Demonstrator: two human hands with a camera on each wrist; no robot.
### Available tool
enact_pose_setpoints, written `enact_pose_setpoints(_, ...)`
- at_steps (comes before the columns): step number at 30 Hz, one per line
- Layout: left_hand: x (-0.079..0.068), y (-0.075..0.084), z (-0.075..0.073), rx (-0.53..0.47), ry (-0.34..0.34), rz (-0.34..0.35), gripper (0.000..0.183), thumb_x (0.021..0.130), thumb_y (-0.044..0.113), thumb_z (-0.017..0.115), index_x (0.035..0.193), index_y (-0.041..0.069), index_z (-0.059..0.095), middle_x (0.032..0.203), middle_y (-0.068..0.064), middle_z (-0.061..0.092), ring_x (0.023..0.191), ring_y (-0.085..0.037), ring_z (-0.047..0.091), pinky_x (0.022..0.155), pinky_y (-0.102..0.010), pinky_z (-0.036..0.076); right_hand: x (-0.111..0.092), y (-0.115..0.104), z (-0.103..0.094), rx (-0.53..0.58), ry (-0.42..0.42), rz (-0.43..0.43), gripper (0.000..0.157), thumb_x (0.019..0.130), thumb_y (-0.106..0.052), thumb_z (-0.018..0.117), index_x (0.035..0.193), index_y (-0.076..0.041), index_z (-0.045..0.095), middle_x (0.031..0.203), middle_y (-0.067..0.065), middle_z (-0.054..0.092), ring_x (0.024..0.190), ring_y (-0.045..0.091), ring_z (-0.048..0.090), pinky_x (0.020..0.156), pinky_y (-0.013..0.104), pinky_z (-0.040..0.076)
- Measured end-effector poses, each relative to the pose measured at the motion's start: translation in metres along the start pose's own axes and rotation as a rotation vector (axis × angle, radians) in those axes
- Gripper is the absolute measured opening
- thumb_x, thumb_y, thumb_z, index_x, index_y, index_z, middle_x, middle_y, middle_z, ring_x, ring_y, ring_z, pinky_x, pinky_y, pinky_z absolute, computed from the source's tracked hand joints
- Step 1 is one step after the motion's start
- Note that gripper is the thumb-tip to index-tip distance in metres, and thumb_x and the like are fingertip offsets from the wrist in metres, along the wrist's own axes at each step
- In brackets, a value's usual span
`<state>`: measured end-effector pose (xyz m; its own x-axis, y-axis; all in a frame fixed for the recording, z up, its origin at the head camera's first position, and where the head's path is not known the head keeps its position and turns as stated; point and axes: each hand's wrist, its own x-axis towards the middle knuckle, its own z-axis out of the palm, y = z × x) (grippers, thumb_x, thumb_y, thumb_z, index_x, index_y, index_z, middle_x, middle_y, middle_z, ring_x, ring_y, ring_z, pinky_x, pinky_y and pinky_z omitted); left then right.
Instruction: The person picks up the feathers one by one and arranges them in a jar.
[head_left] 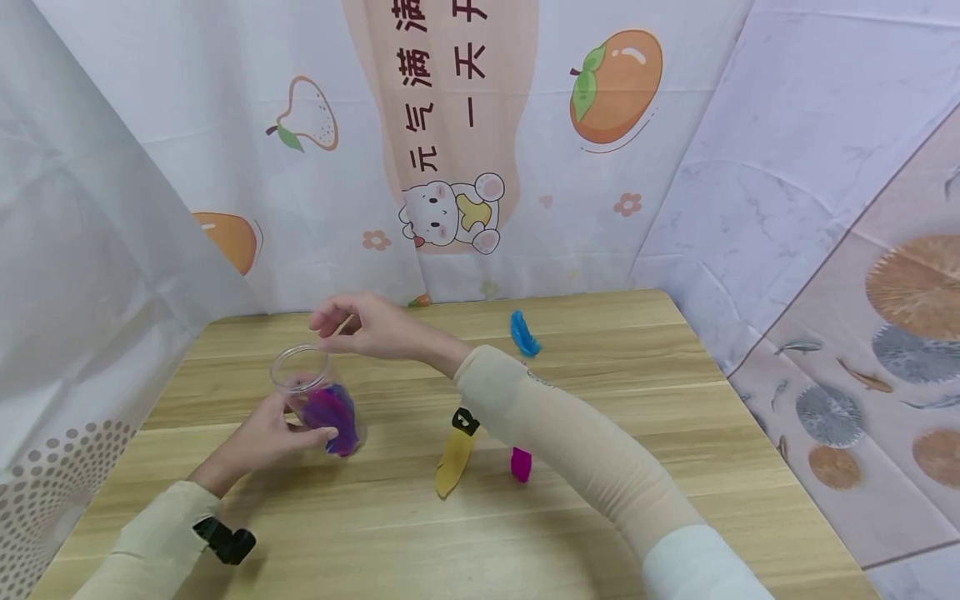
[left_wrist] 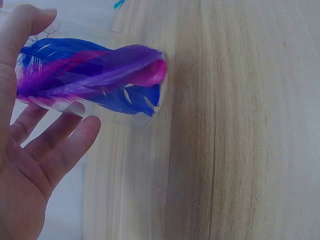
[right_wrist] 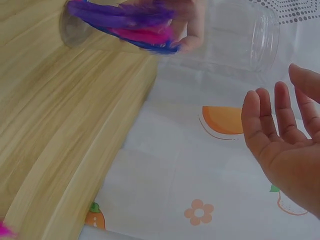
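Observation:
A clear plastic jar (head_left: 300,371) stands at the left part of the table, its mouth uncovered. Inside it lie purple, magenta and blue feathers (left_wrist: 100,75), their quill ends down at the jar's bottom. My left hand (head_left: 272,437) grips the jar's side between thumb and fingers. Beside and slightly above the jar's rim is my right hand (head_left: 367,325). Its fingers are loosely bent with nothing between them, as the right wrist view shows, with the rim (right_wrist: 267,40) just past the fingertips.
On the table (head_left: 390,533) lie a light blue feather (head_left: 525,335) at the back, a yellow feather (head_left: 454,464) in the middle and a magenta feather (head_left: 521,465) partly hidden by the right sleeve. A printed curtain (head_left: 465,275) hangs behind the table's far edge.

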<state>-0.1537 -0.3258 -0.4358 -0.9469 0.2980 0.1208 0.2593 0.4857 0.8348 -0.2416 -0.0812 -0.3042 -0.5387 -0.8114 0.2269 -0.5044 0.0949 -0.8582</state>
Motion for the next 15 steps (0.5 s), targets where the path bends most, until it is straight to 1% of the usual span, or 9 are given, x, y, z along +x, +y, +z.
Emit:
enact_pose_setpoints(4, -0.001, 0.002, 0.001, 0.011, 0.005, 0.002, 0.077, 0.085, 0.012, 0.084, 0.146, 0.014, 0.037, 0.131, -0.018, 0.055, 0.105, -0.031, 0.056, 0.073, -0.034, 0.061, -0.003, 0.004, -0.004, -0.004, -0.02, 0.008, 0.022, 0.096, -0.003, 0.069, 0.118, 0.001, 0.064, 0.111, 0.009, 0.068, 0.102, 0.012, 0.063, 0.09, 0.02, 0.052)
enact_pose_setpoints(7, -0.001, 0.003, 0.001, 0.014, 0.002, 0.003, 0.077, 0.085, 0.013, 0.084, 0.146, 0.012, 0.036, 0.131, -0.02, 0.055, 0.106, -0.033, 0.056, 0.072, -0.034, 0.061, -0.006, 0.009, -0.008, -0.03, -0.038, 0.002, 0.022, 0.097, -0.003, 0.068, 0.118, 0.001, 0.064, 0.114, 0.01, 0.068, 0.104, 0.014, 0.063, 0.09, 0.02, 0.052)
enact_pose_setpoints(15, -0.002, 0.003, 0.001, 0.014, 0.01, 0.01, 0.075, 0.085, 0.012, 0.084, 0.144, 0.011, 0.038, 0.127, -0.018, 0.057, 0.104, -0.028, 0.057, 0.071, -0.035, 0.061, -0.016, 0.022, -0.017, -0.087, -0.098, 0.03, 0.027, 0.097, -0.003, 0.068, 0.123, 0.001, 0.064, 0.119, 0.011, 0.068, 0.106, 0.016, 0.065, 0.089, 0.021, 0.053)
